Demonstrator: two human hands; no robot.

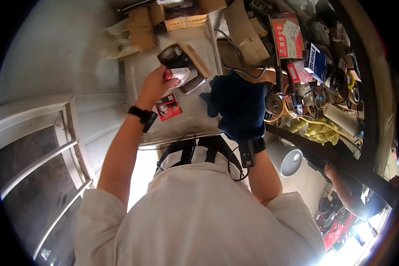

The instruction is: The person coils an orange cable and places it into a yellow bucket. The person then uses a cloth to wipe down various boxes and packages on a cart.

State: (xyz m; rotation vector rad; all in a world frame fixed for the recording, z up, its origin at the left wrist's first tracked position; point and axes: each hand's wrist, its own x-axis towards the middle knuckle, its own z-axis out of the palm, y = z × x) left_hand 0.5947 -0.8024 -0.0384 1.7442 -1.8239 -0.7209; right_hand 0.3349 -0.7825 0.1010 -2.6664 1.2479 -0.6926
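Note:
My left hand (154, 86) is closed around one end of a small red and white box (180, 75). That box is held over an open cardboard box (199, 64) with dark items inside, on the worktop. A red and black printed box (168, 107) lies flat near my left wrist. My right hand is hidden by a dark blue cloth (239, 104), so its fingers do not show. The cloth spreads over the right side of the worktop.
The pale worktop (139, 77) has a raised edge. At the right, a cluttered shelf holds a blue MAHLE box (315, 61), a red and white carton (288, 37), tape rolls and a cable. A metal-barred frame (44, 164) stands left. Another person's arm (339, 186) appears lower right.

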